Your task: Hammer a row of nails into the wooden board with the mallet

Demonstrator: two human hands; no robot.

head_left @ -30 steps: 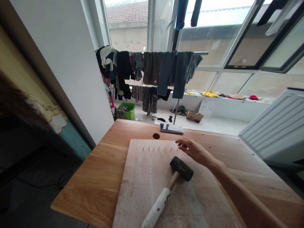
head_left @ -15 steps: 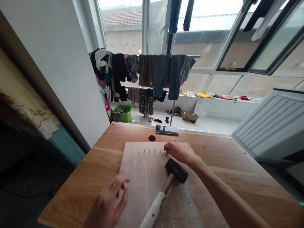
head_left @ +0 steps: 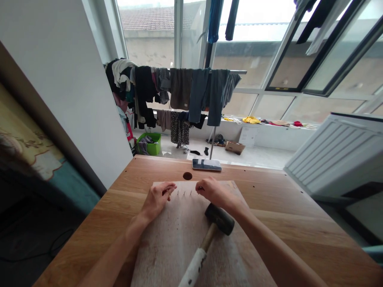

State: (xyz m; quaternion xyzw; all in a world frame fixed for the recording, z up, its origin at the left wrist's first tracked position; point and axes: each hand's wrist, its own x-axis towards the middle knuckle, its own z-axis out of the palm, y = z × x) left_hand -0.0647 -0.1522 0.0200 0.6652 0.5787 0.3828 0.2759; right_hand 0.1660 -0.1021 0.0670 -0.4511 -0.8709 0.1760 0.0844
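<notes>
A pale wooden board lies on a wooden table. A short row of small nails stands near the board's far edge. My left hand is at the left end of the row, its fingers pinched round a nail. My right hand is at the right end, fingers curled and pinched at a nail there. A rubber mallet with a black head and a white-taped handle lies on the board just below my right wrist, untouched.
A round hole is cut in the table beyond the board. A phone-like slab lies at the far edge. A white radiator stands right. A clothes rack and green basket stand by the windows.
My left hand has come up from the near edge to the left end of the nail row. My right hand has slid left along the row. The mallet lies still.
</notes>
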